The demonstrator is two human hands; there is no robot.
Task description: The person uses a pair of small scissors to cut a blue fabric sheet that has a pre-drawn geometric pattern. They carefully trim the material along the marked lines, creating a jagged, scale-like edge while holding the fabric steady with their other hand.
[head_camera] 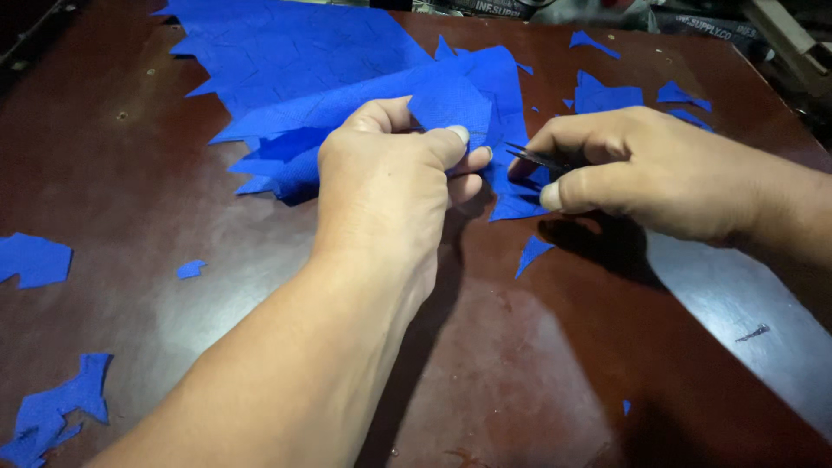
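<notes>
Seeing blue offcut scraps (35,258) scattered across the dark reddish-brown glossy tabletop (537,364), left edge and far right too; our own forearm blocks the near centre. Large blue fabric sheet (295,61), jagged-edged with faint cut lines, lies at the table's far centre, one flap folded over. Our left hand (386,186) pinches that flap between thumb and fingers. Our right hand (646,173) is pressed closed around small dark scissors (536,158), blades touching the fabric edge.

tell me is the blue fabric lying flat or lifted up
Lifted and folded: the left hand pinches the blue fabric off the table, while small scissors meet its edge.
</notes>
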